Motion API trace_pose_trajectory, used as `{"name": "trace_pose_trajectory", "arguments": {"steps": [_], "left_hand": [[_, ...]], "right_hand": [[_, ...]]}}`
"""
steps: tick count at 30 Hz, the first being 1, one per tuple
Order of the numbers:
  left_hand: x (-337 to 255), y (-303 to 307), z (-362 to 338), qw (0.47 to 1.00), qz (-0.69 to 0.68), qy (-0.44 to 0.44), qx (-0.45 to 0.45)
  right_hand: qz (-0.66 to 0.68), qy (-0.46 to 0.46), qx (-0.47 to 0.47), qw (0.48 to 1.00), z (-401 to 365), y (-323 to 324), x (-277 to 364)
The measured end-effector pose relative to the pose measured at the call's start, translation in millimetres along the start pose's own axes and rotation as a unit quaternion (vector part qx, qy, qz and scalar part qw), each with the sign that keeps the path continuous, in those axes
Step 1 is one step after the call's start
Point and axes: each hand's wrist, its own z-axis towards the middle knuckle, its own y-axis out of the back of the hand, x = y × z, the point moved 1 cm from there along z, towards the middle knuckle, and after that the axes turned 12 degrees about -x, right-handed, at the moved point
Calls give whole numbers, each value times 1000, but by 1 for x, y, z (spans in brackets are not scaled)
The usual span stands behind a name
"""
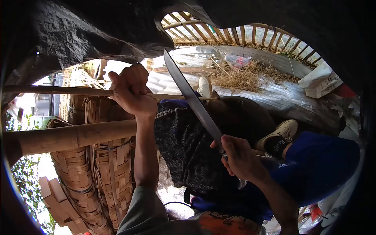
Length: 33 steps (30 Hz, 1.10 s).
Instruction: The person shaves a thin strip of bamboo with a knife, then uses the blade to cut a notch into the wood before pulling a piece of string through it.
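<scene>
Left grip (132,89): closed in a fist around the bamboo strip (58,91), as far as I can tell from my end.
Right grip (239,156): wrapped round the handle of the long knife (192,96), tip pointing away from the body.
Blade vs strip: they cross in my view; can't tell if they're touching.
Biggest worry: edge skidding along the strip into that bare left fist. A glancing stroke or a hard node would do it, I reckon.
Lap risk: a slip downwards could reach the legs, and I wouldn't trust the patterned cloth (176,145) to stop it.
Strip spot: crosswise in front of the body, in from the left edge, passing behind the blade.
Strip looks: slim, pretty straight, brown left of the fist, paler right of it.
Knife looks: dark blade, tapering to a point.
</scene>
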Motion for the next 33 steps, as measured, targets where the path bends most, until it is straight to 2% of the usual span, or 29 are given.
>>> {"name": "trace_pose_trajectory", "arguments": {"steps": [2, 3, 4, 7, 8, 9, 10, 11, 12, 13, 15, 16, 17, 19, 20, 21, 22, 23, 24, 25, 28, 30, 31, 33], "left_hand": [[2, -6, 1, 1000, -7, 2, -7], [3, -9, 3, 1000, -12, 5, -12], [4, -11, 4, 999, -17, -41, 22], [7, -17, 4, 997, -53, -37, 40], [12, -15, 4, 990, -127, -22, 54], [22, -13, 1, 990, -131, -23, 51], [30, -11, -1, 997, -58, -51, 5], [35, -9, -1, 996, 15, -79, -40], [21, -19, -1, 991, 62, -115, 18], [15, -25, 3, 991, 55, -122, 17], [10, -29, 3, 995, -15, -63, 70], [15, -30, 4, 992, -83, -47, 80], [15, -30, 4, 992, -82, -47, 77], [16, -33, 3, 992, -88, -41, 75], [18, -32, 3, 994, -18, -88, 68], [20, -32, 2, 994, -18, -88, 70], [23, -33, 1, 985, 38, -143, 89], [26, -36, 2, 969, 91, -200, 109], [25, -41, 2, 958, 4, -273, 88], [19, -37, 4, 979, -29, -156, 125], [20, -31, 0, 989, 4, -132, 73], [9, -35, 4, 986, -61, -77, 134], [5, -28, 8, 986, -28, -40, 162], [1, -25, 13, 984, -26, -27, 172]], "right_hand": [[-13, 33, -8, 999, -5, 1, 9], [-31, 90, -17, 995, -7, 2, 12], [-50, 148, -26, 987, -9, 3, 16], [-51, 176, -90, 979, -14, 7, 28], [-56, 178, -93, 978, -14, 8, 34], [-25, 107, -77, 991, -14, 9, 39], [8, 37, -61, 997, -14, 9, 42], [7, 40, -64, 997, -14, 8, 36], [-19, 32, -42, 998, -11, 7, 25], [-45, 27, -22, 998, -7, 8, 23], [-41, 21, -26, 999, -15, 14, 37], [-59, 45, -62, 995, -20, 16, 48], [-77, 68, -96, 990, -24, 18, 57], [-45, 68, -103, 991, -24, 17, 60], [-41, 61, -96, 993, -23, 15, 55], [-37, 55, -92, 994, -20, 12, 46], [-73, 22, -27, 997, -9, 12, 29], [-71, 27, -32, 997, -7, 13, 19], [-67, 22, -42, 997, -5, 13, 16], [-64, 7, -50, 997, -6, 13, 13], [-61, 22, -67, 996, -12, 24, 23], [1, 42, -90, 995, -11, 26, 26], [1, 42, -91, 995, -10, 26, 26], [21, 44, -88, 995, -8, 27, 23]]}}
